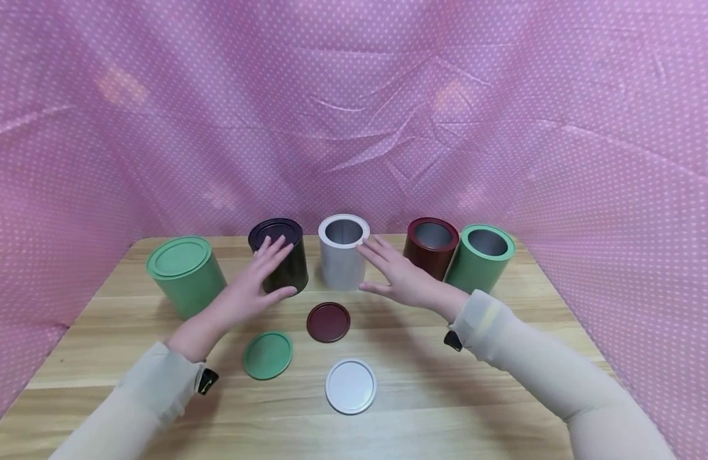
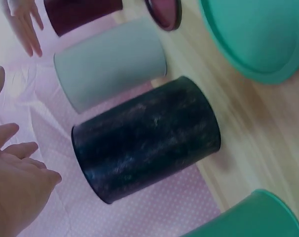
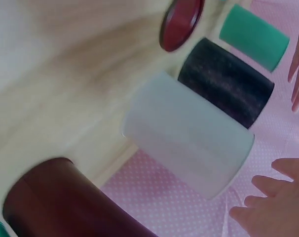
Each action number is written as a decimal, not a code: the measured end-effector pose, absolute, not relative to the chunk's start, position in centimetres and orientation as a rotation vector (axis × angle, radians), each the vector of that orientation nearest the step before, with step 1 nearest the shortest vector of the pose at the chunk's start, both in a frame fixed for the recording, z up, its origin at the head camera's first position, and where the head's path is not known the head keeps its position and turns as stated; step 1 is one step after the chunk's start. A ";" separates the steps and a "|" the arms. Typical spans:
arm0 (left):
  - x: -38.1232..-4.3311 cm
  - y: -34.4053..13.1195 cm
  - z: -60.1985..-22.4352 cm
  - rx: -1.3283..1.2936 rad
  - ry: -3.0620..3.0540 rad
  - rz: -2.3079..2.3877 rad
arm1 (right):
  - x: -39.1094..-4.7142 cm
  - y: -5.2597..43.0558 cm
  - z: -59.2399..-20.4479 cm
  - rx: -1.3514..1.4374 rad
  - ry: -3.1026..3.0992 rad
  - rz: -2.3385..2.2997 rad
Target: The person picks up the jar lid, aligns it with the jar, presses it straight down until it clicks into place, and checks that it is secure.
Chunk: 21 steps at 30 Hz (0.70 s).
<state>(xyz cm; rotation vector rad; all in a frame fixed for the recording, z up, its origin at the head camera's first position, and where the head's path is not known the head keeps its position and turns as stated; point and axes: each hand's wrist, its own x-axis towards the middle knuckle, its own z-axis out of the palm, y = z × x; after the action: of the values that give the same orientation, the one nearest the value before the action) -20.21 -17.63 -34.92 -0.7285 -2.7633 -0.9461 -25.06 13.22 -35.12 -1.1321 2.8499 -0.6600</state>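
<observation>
Head view looks down; wrist views (closer) share black can (image 2: 147,140).

Five tins (image 1: 341,265) behind three loose lids (image 1: 328,322)
On our bench (image 1: 446,409) we see two lidded tins (image 1: 186,286) at left, three open tins (image 1: 475,269) from the middle rightward, and a cloth (image 1: 354,140) hanging behind the row.

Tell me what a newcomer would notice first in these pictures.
Probably the pink dotted cloth filling the upper head view. Next, perhaps the spread hands: there, the left hand overlaps the black can and the right hand the white can's rim. Then maybe the green lid, dark red lid and white lid, lying on the wooden table nearer the viewer.
</observation>
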 end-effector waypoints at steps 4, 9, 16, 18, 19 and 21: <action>-19.6 -17.2 -35.8 -0.760 -2.787 -0.940 | -24.0 13.5 -36.0 -1.120 2.823 -0.670; -18.8 -16.3 -37.1 -0.810 -2.807 -0.910 | -23.1 14.1 -37.4 -1.151 2.846 -0.715; -17.6 -15.0 -38.8 -0.754 -2.855 -0.825 | -21.4 14.7 -39.0 -1.155 2.841 -0.760; -17.3 -14.8 -39.3 -0.737 -2.864 -0.807 | -20.9 14.7 -39.4 -1.177 2.832 -0.768; -17.2 -14.7 -39.6 -0.737 -2.863 -0.798 | -20.6 14.6 -39.6 -1.185 2.829 -0.765; -16.9 -14.6 -40.1 -0.749 -2.861 -0.778 | -20.1 14.5 -40.0 -1.208 2.821 -0.760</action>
<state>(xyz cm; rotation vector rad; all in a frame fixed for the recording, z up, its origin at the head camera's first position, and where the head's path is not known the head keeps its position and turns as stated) -16.88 -14.61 -40.12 -0.7491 -2.8607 -0.7784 -20.12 14.52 -39.99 -1.2082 2.8210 -0.7596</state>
